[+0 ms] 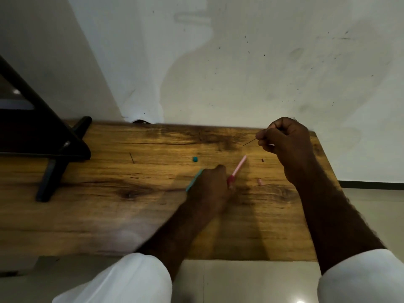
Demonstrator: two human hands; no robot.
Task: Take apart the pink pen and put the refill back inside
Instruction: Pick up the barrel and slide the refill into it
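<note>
The pink pen barrel lies slanted on the wooden table, its darker red end under the fingertips of my left hand. That hand rests low on the table and touches the barrel. My right hand is raised at the far right, fingers pinched on a thin dark refill that sticks out to the left. A small pink cap lies on the table to the right of the barrel.
A teal pen lies partly under my left hand, with a small teal cap farther back. A second thin dark refill lies at left. A black stand occupies the table's left end. A white wall is behind.
</note>
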